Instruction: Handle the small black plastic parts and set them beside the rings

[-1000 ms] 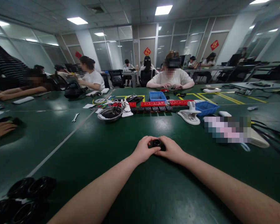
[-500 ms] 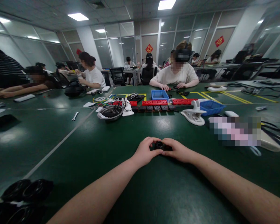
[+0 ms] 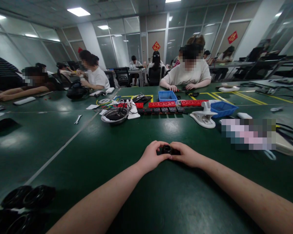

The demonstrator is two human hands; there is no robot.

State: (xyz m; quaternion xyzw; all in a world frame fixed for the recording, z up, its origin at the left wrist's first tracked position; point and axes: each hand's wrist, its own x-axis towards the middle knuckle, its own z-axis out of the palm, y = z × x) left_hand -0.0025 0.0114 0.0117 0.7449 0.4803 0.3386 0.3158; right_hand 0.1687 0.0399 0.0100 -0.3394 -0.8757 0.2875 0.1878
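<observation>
While both forearms stretch out over the green table point(image 3: 63, 136), the left hand point(image 3: 151, 156) and the right hand point(image 3: 187, 155) meet around a small black round part point(image 3: 166, 149), held just above or on the tabletop, roughly midway between the near edge and the far edge. The part sits directly between the two hands, neither nearer than the other; left fingers curl over it from one side, right fingers close on it from the other, so both hands grip it together. It looks like a short dark ring or cap with a hole facing upward, its axis about vertical, though it is too small and too covered by fingers to be sure.

Toward the far edge lie a metal bowl point(image 3: 114, 116), a row of red strips point(image 3: 162, 104), two blue bins point(image 3: 167, 96) and a white clamp-like stand point(image 3: 205, 116). Black rings point(image 3: 26, 198) are piled at the near left corner. A co-worker in a pale shirt point(image 3: 189, 74) sits across the table.
</observation>
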